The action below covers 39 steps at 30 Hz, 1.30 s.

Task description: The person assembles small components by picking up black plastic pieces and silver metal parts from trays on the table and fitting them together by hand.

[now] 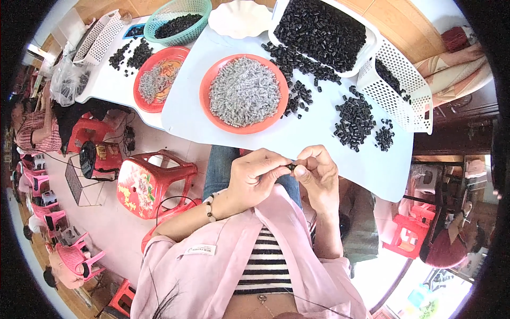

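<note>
My left hand (259, 174) is in front of my chest, below the table's near edge, its thumb and index finger pinching a small black piece (290, 166). From the other side my right hand (319, 178) meets it, thumb and fingers curled in close to the piece. Whatever the right fingertips hold is too small to make out. Beyond my hands, on the white table (212, 139), an orange-red plate (204, 101) is heaped with small silvery, clear-looking parts (244, 91). Loose piles of small black pieces (354, 118) lie to its right.
A white bin (348, 74) full of black pieces stands at the back, beside a perforated white basket (422, 114). A scalloped cream dish (240, 18), green colander (150, 31) and second red plate (139, 90) are further left. A red stool (139, 186) stands left of my legs.
</note>
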Each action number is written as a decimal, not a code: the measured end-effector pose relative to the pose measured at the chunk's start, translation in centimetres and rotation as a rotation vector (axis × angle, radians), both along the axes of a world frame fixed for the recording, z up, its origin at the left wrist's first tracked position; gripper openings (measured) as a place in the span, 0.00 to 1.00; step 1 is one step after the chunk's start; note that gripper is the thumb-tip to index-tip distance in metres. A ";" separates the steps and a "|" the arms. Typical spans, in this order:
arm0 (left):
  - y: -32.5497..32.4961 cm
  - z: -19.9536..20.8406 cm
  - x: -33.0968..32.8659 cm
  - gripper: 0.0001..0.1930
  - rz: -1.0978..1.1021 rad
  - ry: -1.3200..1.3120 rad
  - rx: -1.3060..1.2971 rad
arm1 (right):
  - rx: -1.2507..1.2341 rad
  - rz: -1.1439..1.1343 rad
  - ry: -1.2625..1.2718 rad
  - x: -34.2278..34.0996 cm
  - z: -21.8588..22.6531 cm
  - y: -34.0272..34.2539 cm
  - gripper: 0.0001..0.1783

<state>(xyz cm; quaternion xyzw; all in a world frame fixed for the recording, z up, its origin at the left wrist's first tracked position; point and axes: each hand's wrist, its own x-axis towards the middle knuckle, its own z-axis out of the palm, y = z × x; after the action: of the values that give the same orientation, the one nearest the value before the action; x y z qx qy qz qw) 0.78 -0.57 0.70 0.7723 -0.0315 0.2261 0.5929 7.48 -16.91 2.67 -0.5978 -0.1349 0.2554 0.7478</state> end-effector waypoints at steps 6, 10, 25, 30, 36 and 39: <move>-0.5 -0.5 -0.4 0.07 -0.062 0.171 -0.301 | -0.019 -0.010 -0.158 -0.3 -0.5 -0.3 0.10; -0.8 -0.3 -0.3 0.07 -0.059 0.194 -0.375 | -0.089 -0.004 -0.255 -0.2 -0.7 -0.8 0.13; -1.1 -0.7 -0.4 0.09 -0.066 0.262 -0.423 | -0.011 -0.149 -0.115 -0.6 -0.7 -0.4 0.07; -1.2 -1.1 -0.5 0.08 -0.060 0.228 -0.385 | 0.149 -0.115 0.098 0.1 -2.7 -0.8 0.07; -1.0 -1.5 -0.5 0.08 -0.023 0.125 -0.320 | 0.268 0.002 0.241 0.3 -3.6 -1.4 0.09; -0.9 -1.4 -0.5 0.08 -0.028 0.106 -0.294 | 0.277 0.051 0.296 0.3 -3.3 -1.4 0.09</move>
<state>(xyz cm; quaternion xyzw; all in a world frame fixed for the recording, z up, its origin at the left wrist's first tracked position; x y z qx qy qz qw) 0.24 -1.48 -0.70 0.6875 0.0224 0.1791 0.7034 7.78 -18.34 -0.58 -0.4415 -0.0725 0.3385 0.8278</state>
